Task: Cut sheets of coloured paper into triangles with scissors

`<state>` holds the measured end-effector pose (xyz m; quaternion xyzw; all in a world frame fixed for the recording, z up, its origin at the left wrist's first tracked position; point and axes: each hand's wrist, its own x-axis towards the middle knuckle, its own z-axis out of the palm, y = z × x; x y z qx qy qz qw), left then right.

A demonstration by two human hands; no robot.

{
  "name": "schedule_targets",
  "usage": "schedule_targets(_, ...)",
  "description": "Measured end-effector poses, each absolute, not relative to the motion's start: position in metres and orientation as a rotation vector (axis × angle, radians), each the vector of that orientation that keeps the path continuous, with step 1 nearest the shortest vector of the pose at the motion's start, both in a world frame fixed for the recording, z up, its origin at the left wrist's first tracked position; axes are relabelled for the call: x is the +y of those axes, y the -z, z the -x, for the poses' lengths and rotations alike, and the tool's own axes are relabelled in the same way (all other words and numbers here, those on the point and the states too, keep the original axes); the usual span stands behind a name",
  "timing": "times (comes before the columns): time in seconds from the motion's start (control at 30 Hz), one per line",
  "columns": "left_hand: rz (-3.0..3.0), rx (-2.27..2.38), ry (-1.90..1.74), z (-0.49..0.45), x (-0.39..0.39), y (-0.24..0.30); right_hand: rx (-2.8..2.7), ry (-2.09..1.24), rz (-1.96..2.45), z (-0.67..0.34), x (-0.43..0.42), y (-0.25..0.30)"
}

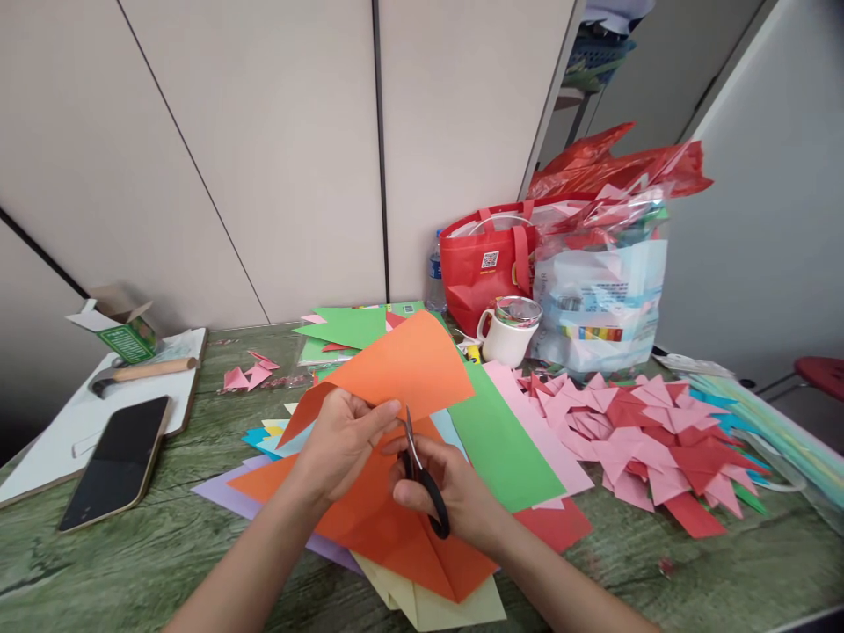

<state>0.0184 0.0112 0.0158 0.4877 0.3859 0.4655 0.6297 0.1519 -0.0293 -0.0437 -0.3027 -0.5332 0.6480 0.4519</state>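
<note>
My left hand [343,435] is closed on the lower edge of an orange paper sheet [402,365], holding it lifted and tilted above the table. My right hand [454,488] grips black-handled scissors [422,475], their blades pointing up into the sheet's edge beside my left fingers. A larger orange sheet [396,532] lies under both hands on a stack of purple, yellow, green and pink papers.
A pile of folded pink and red paper triangles [650,444] lies to the right. A white mug [507,334], a red bag [488,264] and a plastic bag stand behind. A phone [119,462], hammer [141,371] and small box lie at left.
</note>
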Motion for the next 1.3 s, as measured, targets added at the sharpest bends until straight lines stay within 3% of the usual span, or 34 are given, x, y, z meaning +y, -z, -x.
schedule_targets(1.3,-1.320,0.972,-1.074,-0.025,0.002,-0.029,-1.324,-1.572,0.813,-0.153,-0.031,0.036)
